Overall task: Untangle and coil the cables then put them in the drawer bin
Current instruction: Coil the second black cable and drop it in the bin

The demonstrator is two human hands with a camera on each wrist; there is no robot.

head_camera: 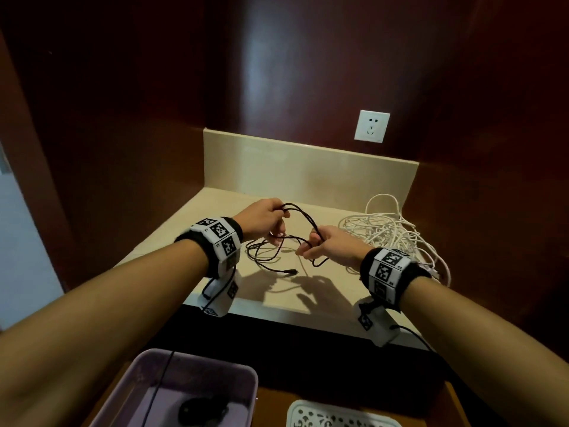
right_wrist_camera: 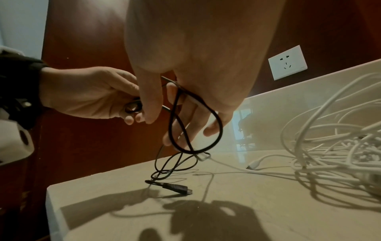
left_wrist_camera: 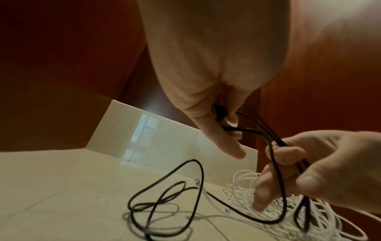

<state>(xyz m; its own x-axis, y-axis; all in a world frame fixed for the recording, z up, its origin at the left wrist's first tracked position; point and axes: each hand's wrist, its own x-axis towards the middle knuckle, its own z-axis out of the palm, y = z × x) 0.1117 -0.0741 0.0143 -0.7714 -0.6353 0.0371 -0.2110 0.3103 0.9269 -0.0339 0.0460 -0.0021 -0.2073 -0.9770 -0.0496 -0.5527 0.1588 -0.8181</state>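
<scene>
A thin black cable (head_camera: 303,215) arches between my two hands above the beige counter (head_camera: 215,204). My left hand (head_camera: 264,218) pinches several of its strands near one plug (left_wrist_camera: 220,112). My right hand (head_camera: 323,246) grips the same strands a short way to the right, and a loop (right_wrist_camera: 195,124) hangs below its fingers. The rest of the black cable (left_wrist_camera: 164,199) lies in loose loops on the counter, its USB plug (right_wrist_camera: 178,190) free near the front edge. A tangled heap of white cable (head_camera: 391,232) lies to the right. A lilac bin (head_camera: 197,389) sits below in the drawer.
A white wall socket (head_camera: 372,126) is on the dark wooden back wall above the counter's upstand. A white perforated tray (head_camera: 338,416) lies beside the lilac bin, which holds a dark object (head_camera: 203,409). Wooden side walls close in the counter left and right.
</scene>
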